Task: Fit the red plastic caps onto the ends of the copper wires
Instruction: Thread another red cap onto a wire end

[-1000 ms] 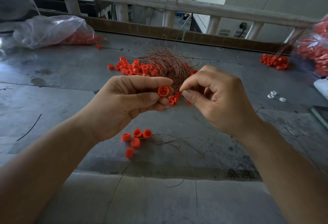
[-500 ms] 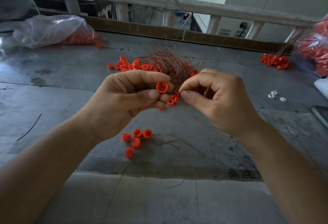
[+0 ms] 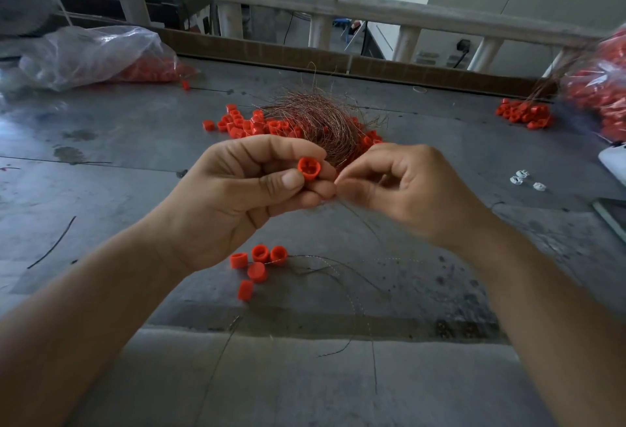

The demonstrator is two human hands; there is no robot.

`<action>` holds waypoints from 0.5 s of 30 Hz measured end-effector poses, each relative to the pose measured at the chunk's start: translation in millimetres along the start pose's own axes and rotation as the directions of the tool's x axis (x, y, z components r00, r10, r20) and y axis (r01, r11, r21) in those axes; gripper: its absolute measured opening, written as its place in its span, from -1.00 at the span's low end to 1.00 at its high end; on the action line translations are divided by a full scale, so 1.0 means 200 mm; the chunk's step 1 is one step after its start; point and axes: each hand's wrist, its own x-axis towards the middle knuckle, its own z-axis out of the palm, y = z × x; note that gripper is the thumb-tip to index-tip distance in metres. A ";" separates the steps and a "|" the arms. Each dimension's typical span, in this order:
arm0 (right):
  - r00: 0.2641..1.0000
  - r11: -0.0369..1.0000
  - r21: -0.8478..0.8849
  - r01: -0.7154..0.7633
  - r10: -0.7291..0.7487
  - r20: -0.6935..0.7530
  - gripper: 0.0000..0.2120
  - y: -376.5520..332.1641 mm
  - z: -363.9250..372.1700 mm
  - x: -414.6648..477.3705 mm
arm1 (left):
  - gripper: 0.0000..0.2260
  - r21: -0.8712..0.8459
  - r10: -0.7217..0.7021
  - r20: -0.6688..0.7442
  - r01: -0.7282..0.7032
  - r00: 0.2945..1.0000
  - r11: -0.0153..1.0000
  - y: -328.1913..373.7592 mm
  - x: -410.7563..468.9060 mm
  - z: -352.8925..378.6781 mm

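Hands meet above five loose caps on the grey table. Left hand pinches a red cap between thumb and fingers. Right hand, just beside it, pinches a thin copper wire. Beyond lies the wire tangle among scattered caps.

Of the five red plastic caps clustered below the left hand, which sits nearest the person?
The lowest red plastic cap, alone beneath the other four caps, which sit closer to the left hand.
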 end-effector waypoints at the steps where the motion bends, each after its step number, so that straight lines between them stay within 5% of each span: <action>1: 0.997 0.998 -0.011 -0.063 0.063 -0.052 -0.85 0.03 -0.03 0.01 | -0.79 0.010 -0.003 -0.003 0.003 1.000 1.000 0.00 0.00 0.00; 7: 0.863 0.894 -0.212 -0.394 0.281 -0.419 -0.92 0.28 -0.13 0.04 | -0.79 0.006 -0.010 -0.005 0.010 1.000 1.000 0.00 0.00 0.00; 15: 0.961 0.910 -0.316 -0.268 0.230 -0.151 -0.90 0.30 0.00 0.06 | -0.79 0.011 -0.017 -0.004 0.017 1.000 1.000 0.00 0.00 0.00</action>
